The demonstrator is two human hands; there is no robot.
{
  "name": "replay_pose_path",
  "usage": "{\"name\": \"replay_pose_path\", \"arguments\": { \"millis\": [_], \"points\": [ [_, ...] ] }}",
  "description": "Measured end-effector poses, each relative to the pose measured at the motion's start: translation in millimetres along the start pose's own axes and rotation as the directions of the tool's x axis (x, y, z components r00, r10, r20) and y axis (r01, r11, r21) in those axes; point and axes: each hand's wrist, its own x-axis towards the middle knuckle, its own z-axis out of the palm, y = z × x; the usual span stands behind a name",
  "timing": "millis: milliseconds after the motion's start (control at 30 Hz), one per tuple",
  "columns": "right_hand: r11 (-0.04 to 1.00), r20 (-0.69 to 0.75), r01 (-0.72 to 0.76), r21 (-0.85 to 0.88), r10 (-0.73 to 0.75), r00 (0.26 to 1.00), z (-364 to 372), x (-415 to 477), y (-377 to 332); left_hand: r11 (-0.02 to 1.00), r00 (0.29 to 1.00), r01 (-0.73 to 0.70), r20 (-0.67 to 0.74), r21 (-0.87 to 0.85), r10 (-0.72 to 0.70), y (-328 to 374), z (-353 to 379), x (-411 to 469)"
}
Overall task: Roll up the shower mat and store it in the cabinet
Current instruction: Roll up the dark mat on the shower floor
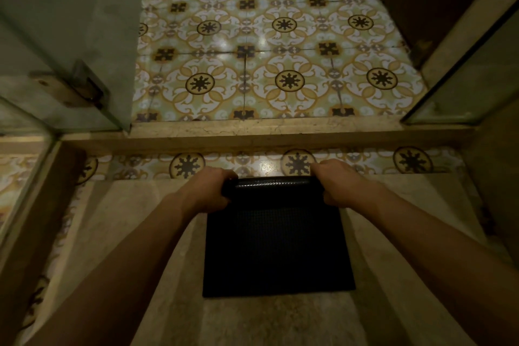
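A black textured shower mat lies flat on the beige stone shower floor, with its far edge curled into a short roll. My left hand grips the left end of that roll. At the right end, my right hand grips the roll too. Both forearms reach in from the bottom corners of the view. No cabinet is in view.
A raised stone threshold crosses just beyond the mat. Patterned yellow and white tiles cover the floor past it. A glass door with a metal hinge stands at left, a glass panel at right.
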Motion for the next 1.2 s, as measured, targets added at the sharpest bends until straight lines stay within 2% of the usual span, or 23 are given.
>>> {"name": "replay_pose_path", "arguments": {
  "millis": [67,200,267,333,433,633,800,967,1100,1200],
  "points": [
    [1.0,-0.02,-0.005,-0.007,0.005,1.0,-0.7,-0.6,-2.6,1.0,1.0,0.0,-0.003,-0.01,0.0,0.6,-2.7,-2.4],
    [1.0,-0.086,0.0,0.0,0.001,0.996,2.7,-8.0,-7.8,0.997,0.995,-0.02,-0.094,0.077,0.027,4.5,2.9,-7.1],
    [1.0,-0.072,0.002,-0.002,-0.002,0.997,4.3,-11.9,-7.5,0.992,0.993,-0.043,-0.108,0.122,0.057,5.1,4.7,-9.3],
    [1.0,0.003,0.005,-0.004,-0.005,1.0,3.6,-12.4,-4.7,0.992,0.996,-0.052,-0.066,0.114,0.06,4.2,3.6,-11.0],
    [1.0,0.066,0.028,-0.006,-0.028,0.997,1.8,-11.9,-2.5,1.0,0.998,-0.022,0.057,0.001,0.022,2.3,-2.5,-9.4],
    [1.0,-0.033,0.026,-0.008,-0.026,0.999,5.1,-20.0,-6.4,0.991,0.996,-0.058,-0.053,0.122,0.065,9.4,5.8,-15.8],
    [0.997,0.055,0.069,-0.028,-0.068,0.996,5.1,-22.3,-3.0,0.991,0.994,-0.095,0.058,0.089,0.09,8.2,1.5,-19.2],
    [0.996,0.034,0.072,-0.045,-0.071,0.997,13.2,-25.8,-3.4,0.989,0.994,-0.092,-0.043,0.117,0.098,10.0,6.7,-24.7],
    [0.998,0.021,0.057,-0.032,-0.057,0.998,17.2,-32.1,-3.7,0.994,0.994,-0.097,0.05,0.045,0.094,3.2,1.4,-26.6],
    [0.996,0.078,0.081,-0.024,-0.079,0.994,15.9,-32.2,-3.4,0.995,0.992,-0.097,0.084,0.032,0.094,1.5,-0.8,-27.6]
  ]
}}
